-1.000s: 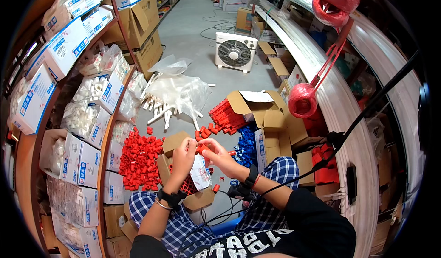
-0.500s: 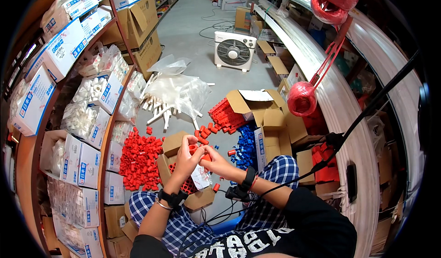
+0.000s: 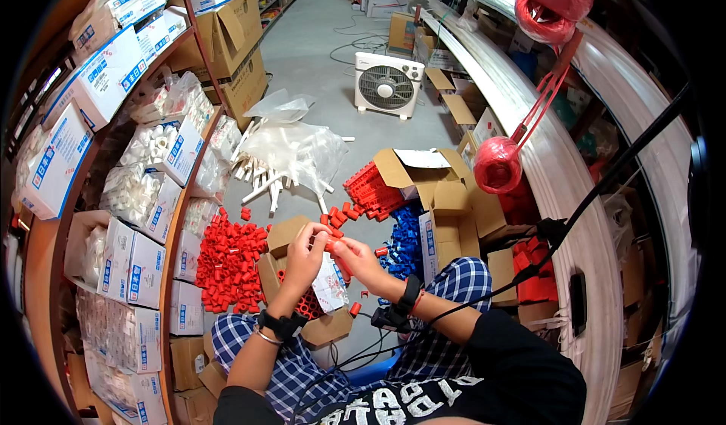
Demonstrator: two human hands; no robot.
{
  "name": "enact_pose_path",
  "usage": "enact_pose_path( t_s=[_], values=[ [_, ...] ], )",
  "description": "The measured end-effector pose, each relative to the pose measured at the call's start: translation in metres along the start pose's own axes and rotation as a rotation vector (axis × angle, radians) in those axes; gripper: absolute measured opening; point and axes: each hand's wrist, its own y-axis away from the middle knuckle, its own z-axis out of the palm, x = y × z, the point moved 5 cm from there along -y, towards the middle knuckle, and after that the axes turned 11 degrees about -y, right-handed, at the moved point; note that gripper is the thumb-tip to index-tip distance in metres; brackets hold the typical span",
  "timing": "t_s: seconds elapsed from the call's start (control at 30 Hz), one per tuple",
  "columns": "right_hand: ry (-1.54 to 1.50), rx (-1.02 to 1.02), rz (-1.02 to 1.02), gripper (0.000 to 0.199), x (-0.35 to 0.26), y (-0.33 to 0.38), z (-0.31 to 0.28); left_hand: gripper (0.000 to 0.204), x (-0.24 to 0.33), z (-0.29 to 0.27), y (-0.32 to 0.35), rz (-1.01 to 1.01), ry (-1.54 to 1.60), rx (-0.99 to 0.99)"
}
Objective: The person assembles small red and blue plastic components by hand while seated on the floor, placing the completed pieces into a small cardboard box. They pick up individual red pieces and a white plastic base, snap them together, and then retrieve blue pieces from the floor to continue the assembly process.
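Both hands meet over an open cardboard box (image 3: 330,330) between my knees. Fingers of my left hand (image 3: 306,249) and my right hand (image 3: 358,262) are closed on a small red plastic pipe fitting (image 3: 330,244), partly covered by the fingers. Inside the box below stand rows of red fittings (image 3: 308,305), and a white and blue printed flap or sheet (image 3: 330,287) lies at its right side. A large heap of loose red fittings (image 3: 231,262) spreads on the floor to the left. Just beyond my hands lie several more red fittings (image 3: 337,215).
A pile of blue fittings (image 3: 404,240) and red strips of parts (image 3: 373,189) lie to the right, by open cartons (image 3: 456,224). White pipes (image 3: 265,187) under plastic lie ahead, with a box fan (image 3: 386,85) farther off. Shelves of boxes (image 3: 136,262) stand left; long pipe bundles (image 3: 563,160) line the right.
My hands have drawn together and turned around the red fitting, which is now more covered by my fingers. More of the white and blue sheet shows beneath them.
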Motion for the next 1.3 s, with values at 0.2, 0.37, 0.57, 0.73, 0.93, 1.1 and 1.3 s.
enact_pose_path(
  t_s=[0.2, 0.37, 0.57, 0.73, 0.93, 1.1, 1.3],
  values=[
    [-0.086, 0.048, 0.06, 0.041, -0.003, 0.003, -0.001, 0.024, 0.035, -0.006, 0.01, 0.131, -0.352, 0.097],
    [-0.036, -0.024, 0.083, 0.048, 0.001, 0.005, 0.001, 0.031, 0.059, -0.01, 0.016, 0.298, -0.799, 0.118],
    [-0.014, -0.043, 0.09, 0.049, 0.001, 0.005, 0.002, 0.034, 0.057, -0.01, 0.016, 0.288, -0.789, 0.131],
    [-0.006, -0.046, 0.054, 0.043, 0.007, 0.004, -0.001, 0.039, 0.052, -0.01, 0.016, 0.249, -0.747, 0.147],
    [0.067, -0.047, -0.078, 0.036, -0.003, 0.009, 0.004, 0.044, 0.045, -0.011, 0.017, 0.196, -0.724, 0.13],
    [0.129, 0.004, -0.097, 0.036, -0.005, 0.011, 0.003, 0.044, 0.046, -0.01, 0.016, 0.186, -0.689, 0.115],
    [0.486, 0.084, -0.364, 0.031, -0.022, 0.014, 0.003, 0.043, 0.045, -0.011, 0.017, 0.16, -0.699, 0.086]
  ],
)
